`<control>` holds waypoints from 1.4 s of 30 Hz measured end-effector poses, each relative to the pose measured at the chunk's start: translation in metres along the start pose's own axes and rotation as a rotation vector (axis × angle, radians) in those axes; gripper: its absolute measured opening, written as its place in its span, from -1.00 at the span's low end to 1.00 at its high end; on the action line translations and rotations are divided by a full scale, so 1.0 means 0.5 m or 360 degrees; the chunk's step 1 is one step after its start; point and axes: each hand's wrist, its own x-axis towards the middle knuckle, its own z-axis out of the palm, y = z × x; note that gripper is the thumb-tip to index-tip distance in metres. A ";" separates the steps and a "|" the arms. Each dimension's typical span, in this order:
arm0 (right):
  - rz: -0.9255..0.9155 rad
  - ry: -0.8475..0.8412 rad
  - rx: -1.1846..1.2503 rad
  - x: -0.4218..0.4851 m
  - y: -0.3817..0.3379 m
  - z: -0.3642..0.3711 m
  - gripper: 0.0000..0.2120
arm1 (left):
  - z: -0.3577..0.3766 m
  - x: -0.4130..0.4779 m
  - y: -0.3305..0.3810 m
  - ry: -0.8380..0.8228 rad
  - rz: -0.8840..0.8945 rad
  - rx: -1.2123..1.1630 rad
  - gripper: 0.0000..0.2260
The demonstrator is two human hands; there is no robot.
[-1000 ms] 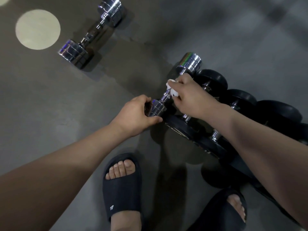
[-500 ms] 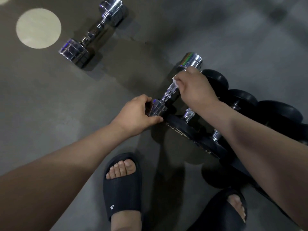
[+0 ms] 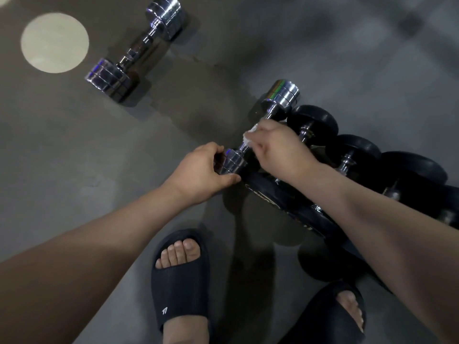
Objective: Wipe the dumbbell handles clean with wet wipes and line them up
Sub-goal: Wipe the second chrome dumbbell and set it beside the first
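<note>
With my left hand (image 3: 201, 170) gripping the near head of the chrome dumbbell (image 3: 283, 95), which lies on the floor (image 3: 74, 145) beside the black dumbbells (image 3: 313, 122), my right hand (image 3: 280, 150), pinching the wet wipe (image 3: 249, 137) round its handle, has slid back from the far head, so I judge this handle mid-wipe.

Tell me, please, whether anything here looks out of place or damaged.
The lone chrome dumbbell lies on the floor at upper left, well apart from the row where the black dumbbells sit beside the second chrome dumbbell, which is being wiped. It is not yet lined up. Nothing looks spilled or damaged.
</note>
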 end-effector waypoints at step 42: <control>-0.0011 0.0049 -0.0081 0.019 0.003 -0.004 -0.86 | -0.003 0.000 -0.021 0.0042 0.0126 0.0058 -0.42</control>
